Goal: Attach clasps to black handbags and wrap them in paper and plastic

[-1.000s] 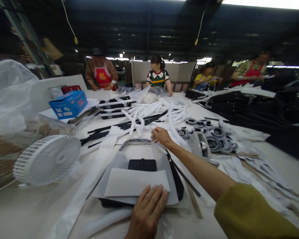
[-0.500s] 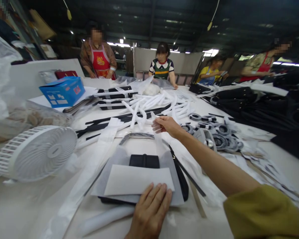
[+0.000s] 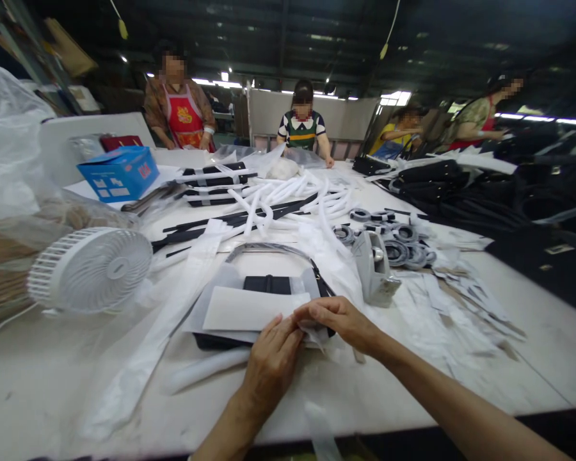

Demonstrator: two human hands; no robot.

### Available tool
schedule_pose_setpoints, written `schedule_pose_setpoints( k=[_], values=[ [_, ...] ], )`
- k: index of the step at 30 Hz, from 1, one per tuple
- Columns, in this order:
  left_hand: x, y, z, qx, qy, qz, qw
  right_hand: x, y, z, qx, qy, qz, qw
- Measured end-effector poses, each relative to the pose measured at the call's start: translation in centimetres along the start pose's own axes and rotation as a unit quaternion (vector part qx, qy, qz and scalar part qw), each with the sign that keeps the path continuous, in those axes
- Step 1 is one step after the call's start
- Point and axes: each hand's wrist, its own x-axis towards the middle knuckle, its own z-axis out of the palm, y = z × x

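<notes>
A black handbag (image 3: pixel 216 342) lies flat in front of me, partly covered by thin translucent wrapping. Its handle (image 3: pixel 264 246) arches away from me and looks wrapped too. Across the front is a white foam sheet (image 3: pixel 249 310), just below a black flap or strap piece (image 3: pixel 267 284). My left hand (image 3: pixel 274 352) rests on the near edge of the sheet with its fingers lying flat. Beside it, touching or nearly touching its fingertips, my right hand (image 3: pixel 338 320) pinches the thin translucent wrapping (image 3: pixel 314 333) at the bag's right side.
On the left stand a white fan (image 3: pixel 91 270) and a blue box (image 3: pixel 120 173). A tape dispenser (image 3: pixel 372 269) and several wrapped rings (image 3: pixel 398 246) are to the right. White foam tubes (image 3: pixel 292 195) and black bags (image 3: pixel 441 176) lie farther back. Several people work across the table.
My right hand has come down toward me from beyond the bag, bringing the translucent wrapping to the bag's right side. My left hand stays on the foam sheet. The view has shifted.
</notes>
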Motion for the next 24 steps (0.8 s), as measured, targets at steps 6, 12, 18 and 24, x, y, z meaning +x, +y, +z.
schedule_pose_setpoints(
  k=[6,12,18,24],
  values=[
    [-0.3,0.1,-0.1,-0.006,0.004,-0.049,0.999,0.0,-0.2,-0.2,0.011,0.019,-0.028,0.999],
    [-0.7,-0.2,0.1,0.006,-0.018,-0.053,0.998,-0.6,0.5,0.4,-0.221,0.035,-0.166,0.96],
    [-0.8,-0.5,0.5,0.013,-0.015,-0.014,1.0,-1.3,1.5,-0.1,-0.409,0.027,-0.233,0.882],
    [-0.4,-0.2,-0.1,-0.001,-0.043,-0.018,0.999,-1.7,1.1,0.2,-0.498,0.006,-0.231,0.836]
  ],
)
